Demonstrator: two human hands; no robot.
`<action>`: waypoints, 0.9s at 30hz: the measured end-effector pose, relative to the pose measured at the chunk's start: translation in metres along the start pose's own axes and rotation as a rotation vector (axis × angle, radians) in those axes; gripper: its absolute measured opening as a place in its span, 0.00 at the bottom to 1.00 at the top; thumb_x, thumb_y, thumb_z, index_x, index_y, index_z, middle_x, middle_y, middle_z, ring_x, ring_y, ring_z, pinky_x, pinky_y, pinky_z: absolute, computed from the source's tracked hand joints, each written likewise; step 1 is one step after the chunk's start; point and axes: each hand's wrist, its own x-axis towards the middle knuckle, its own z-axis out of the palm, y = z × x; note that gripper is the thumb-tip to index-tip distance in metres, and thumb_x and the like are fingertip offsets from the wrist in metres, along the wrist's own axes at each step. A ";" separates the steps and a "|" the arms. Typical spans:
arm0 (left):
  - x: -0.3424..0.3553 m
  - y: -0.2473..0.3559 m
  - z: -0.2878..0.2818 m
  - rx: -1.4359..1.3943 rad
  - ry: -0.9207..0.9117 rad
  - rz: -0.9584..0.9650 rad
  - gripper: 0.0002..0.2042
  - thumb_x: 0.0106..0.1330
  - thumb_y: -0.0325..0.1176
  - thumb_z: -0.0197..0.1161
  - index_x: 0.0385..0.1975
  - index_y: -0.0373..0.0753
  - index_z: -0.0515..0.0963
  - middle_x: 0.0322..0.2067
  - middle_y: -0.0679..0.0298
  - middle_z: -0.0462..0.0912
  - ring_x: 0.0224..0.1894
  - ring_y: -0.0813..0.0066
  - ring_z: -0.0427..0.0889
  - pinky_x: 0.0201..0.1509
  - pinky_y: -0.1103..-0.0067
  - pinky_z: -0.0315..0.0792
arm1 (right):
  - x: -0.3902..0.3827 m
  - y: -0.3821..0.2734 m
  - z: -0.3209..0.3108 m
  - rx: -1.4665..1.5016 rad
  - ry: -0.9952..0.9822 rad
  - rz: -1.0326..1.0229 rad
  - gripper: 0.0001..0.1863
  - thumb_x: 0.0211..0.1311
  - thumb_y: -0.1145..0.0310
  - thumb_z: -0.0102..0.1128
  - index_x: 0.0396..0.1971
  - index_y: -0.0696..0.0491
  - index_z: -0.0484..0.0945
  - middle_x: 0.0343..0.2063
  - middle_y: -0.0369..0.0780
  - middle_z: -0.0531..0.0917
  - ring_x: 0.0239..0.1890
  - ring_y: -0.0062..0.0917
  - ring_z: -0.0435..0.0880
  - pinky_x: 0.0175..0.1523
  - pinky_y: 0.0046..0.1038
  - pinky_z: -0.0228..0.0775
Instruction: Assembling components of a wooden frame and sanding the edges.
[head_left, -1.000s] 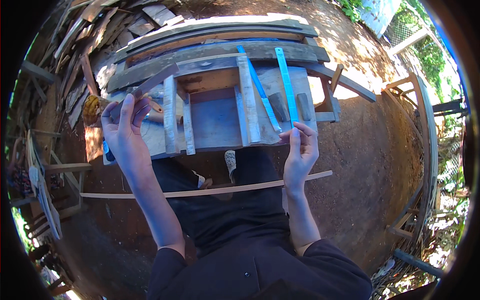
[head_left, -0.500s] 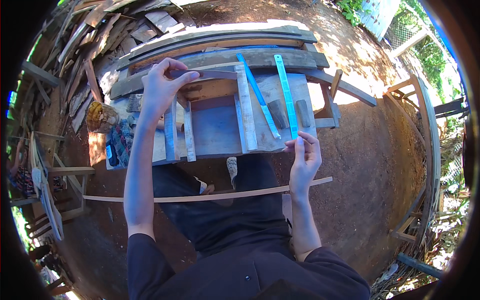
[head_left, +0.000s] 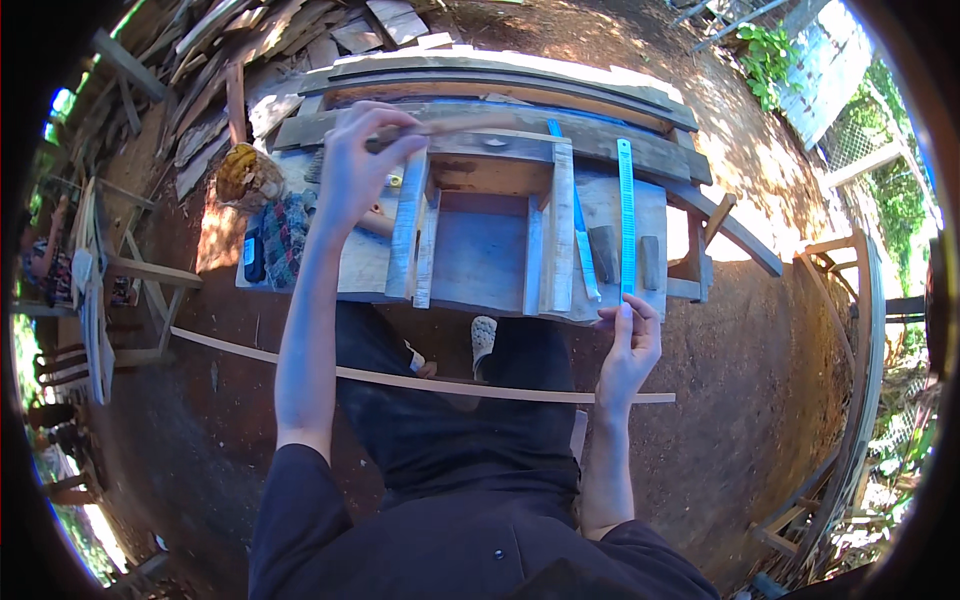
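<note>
Left hand (head_left: pixel 360 160) has tipped up its pinched thin brown strip (head_left: pixel 465 125) — blurry, maybe light, stiff wood, best held by the end. Right hand (head_left: pixel 631 340) pinches the long pale-blue ruler (head_left: pixel 627 220).

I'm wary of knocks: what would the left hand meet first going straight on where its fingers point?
Probably the wooden frame, just right of the left hand; depth is unclear, so it might pass above.
</note>
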 end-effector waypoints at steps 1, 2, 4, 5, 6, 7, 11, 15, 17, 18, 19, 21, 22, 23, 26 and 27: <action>-0.006 -0.007 -0.005 -0.061 0.120 -0.069 0.13 0.57 0.36 0.78 0.39 0.41 0.87 0.43 0.65 0.82 0.48 0.71 0.79 0.54 0.76 0.70 | 0.000 0.000 0.001 0.006 0.003 -0.002 0.10 0.79 0.70 0.52 0.50 0.59 0.77 0.33 0.40 0.85 0.34 0.18 0.82 0.45 0.22 0.76; -0.012 -0.018 -0.007 0.060 0.216 -0.124 0.13 0.56 0.35 0.79 0.38 0.40 0.87 0.39 0.64 0.81 0.43 0.71 0.79 0.46 0.78 0.73 | 0.000 0.000 0.000 0.002 -0.002 -0.002 0.10 0.79 0.70 0.52 0.50 0.59 0.77 0.33 0.40 0.85 0.34 0.18 0.82 0.45 0.22 0.76; -0.033 -0.051 -0.010 0.094 0.253 -0.234 0.13 0.56 0.36 0.79 0.38 0.40 0.88 0.37 0.65 0.79 0.41 0.71 0.78 0.46 0.77 0.73 | -0.001 -0.005 0.002 -0.016 -0.016 -0.027 0.09 0.78 0.72 0.52 0.49 0.59 0.78 0.33 0.39 0.85 0.34 0.17 0.82 0.44 0.21 0.76; -0.044 -0.070 -0.008 0.120 0.281 -0.337 0.13 0.55 0.37 0.80 0.37 0.40 0.88 0.35 0.65 0.78 0.39 0.71 0.77 0.45 0.76 0.72 | -0.002 -0.004 0.004 -0.016 -0.024 -0.028 0.09 0.78 0.72 0.52 0.49 0.59 0.78 0.33 0.39 0.85 0.34 0.17 0.82 0.44 0.21 0.76; -0.054 -0.088 -0.004 0.113 0.268 -0.382 0.13 0.55 0.40 0.80 0.36 0.42 0.89 0.33 0.65 0.76 0.39 0.68 0.76 0.48 0.72 0.71 | -0.004 -0.001 0.007 -0.026 -0.064 -0.019 0.09 0.78 0.72 0.53 0.49 0.59 0.78 0.33 0.39 0.85 0.34 0.17 0.82 0.44 0.21 0.76; -0.061 -0.103 0.000 0.116 0.275 -0.388 0.13 0.55 0.40 0.80 0.36 0.42 0.89 0.33 0.65 0.76 0.39 0.68 0.76 0.48 0.72 0.71 | -0.005 0.000 0.009 -0.036 -0.107 -0.011 0.09 0.78 0.73 0.53 0.49 0.59 0.78 0.33 0.39 0.85 0.34 0.17 0.82 0.44 0.21 0.76; -0.065 -0.128 0.012 0.403 0.166 -0.428 0.14 0.55 0.47 0.78 0.37 0.49 0.89 0.35 0.65 0.78 0.47 0.62 0.76 0.55 0.67 0.66 | -0.021 0.005 0.019 -0.023 -0.219 0.080 0.07 0.76 0.73 0.57 0.44 0.60 0.80 0.33 0.39 0.85 0.35 0.18 0.83 0.45 0.22 0.76; -0.067 -0.147 0.010 0.411 0.139 -0.406 0.14 0.57 0.48 0.76 0.39 0.50 0.89 0.37 0.67 0.79 0.50 0.63 0.75 0.57 0.65 0.65 | -0.036 0.007 0.029 -0.259 -0.431 -0.023 0.06 0.68 0.73 0.66 0.32 0.60 0.83 0.33 0.38 0.87 0.37 0.21 0.85 0.47 0.26 0.76; -0.066 -0.153 0.010 0.358 0.102 -0.409 0.14 0.58 0.48 0.75 0.40 0.51 0.89 0.38 0.67 0.79 0.51 0.63 0.75 0.58 0.65 0.64 | -0.040 0.008 0.033 -0.310 -0.564 -0.146 0.07 0.68 0.72 0.66 0.34 0.61 0.84 0.36 0.40 0.88 0.40 0.21 0.85 0.50 0.25 0.75; -0.064 -0.151 0.012 0.343 0.094 -0.359 0.14 0.58 0.47 0.76 0.40 0.50 0.89 0.38 0.66 0.80 0.50 0.63 0.77 0.56 0.65 0.66 | -0.042 0.008 0.034 -0.316 -0.579 -0.142 0.07 0.66 0.72 0.68 0.35 0.61 0.84 0.36 0.41 0.88 0.40 0.22 0.85 0.50 0.26 0.75; -0.061 -0.150 0.014 0.327 0.086 -0.309 0.14 0.57 0.46 0.76 0.40 0.49 0.89 0.37 0.65 0.81 0.49 0.63 0.78 0.55 0.66 0.68 | -0.044 0.007 0.035 -0.320 -0.579 -0.143 0.07 0.66 0.72 0.68 0.35 0.61 0.84 0.36 0.41 0.88 0.40 0.22 0.85 0.50 0.26 0.75; -0.053 -0.146 0.021 0.373 0.052 -0.273 0.14 0.58 0.46 0.75 0.41 0.49 0.89 0.38 0.66 0.81 0.49 0.63 0.78 0.55 0.65 0.68 | -0.046 0.004 0.037 -0.338 -0.594 -0.139 0.07 0.66 0.72 0.68 0.37 0.61 0.84 0.36 0.41 0.88 0.40 0.22 0.85 0.50 0.26 0.75; -0.047 -0.142 0.024 0.421 0.016 -0.234 0.14 0.59 0.46 0.74 0.41 0.49 0.89 0.38 0.67 0.82 0.49 0.63 0.78 0.56 0.64 0.68 | -0.047 0.003 0.038 -0.343 -0.592 -0.140 0.07 0.66 0.72 0.68 0.37 0.61 0.84 0.36 0.41 0.88 0.40 0.22 0.85 0.50 0.26 0.75; -0.041 -0.140 0.027 0.414 0.016 -0.234 0.14 0.59 0.46 0.74 0.41 0.49 0.89 0.38 0.67 0.82 0.49 0.63 0.78 0.56 0.64 0.68 | -0.047 0.001 0.039 -0.351 -0.583 -0.131 0.06 0.66 0.72 0.68 0.36 0.59 0.84 0.35 0.41 0.88 0.40 0.26 0.86 0.50 0.28 0.75; -0.021 -0.139 0.036 0.362 -0.174 -0.247 0.12 0.61 0.42 0.72 0.42 0.49 0.89 0.41 0.65 0.85 0.52 0.62 0.80 0.57 0.64 0.68 | -0.044 -0.001 0.039 -0.367 -0.568 -0.126 0.06 0.65 0.71 0.68 0.37 0.58 0.84 0.34 0.41 0.87 0.39 0.29 0.86 0.49 0.30 0.76; -0.018 -0.149 0.037 0.364 -0.172 -0.251 0.12 0.61 0.42 0.72 0.42 0.49 0.89 0.41 0.65 0.85 0.52 0.62 0.80 0.57 0.64 0.68 | -0.044 -0.002 0.040 -0.365 -0.571 -0.129 0.07 0.65 0.71 0.68 0.38 0.58 0.84 0.34 0.41 0.87 0.39 0.29 0.86 0.50 0.30 0.76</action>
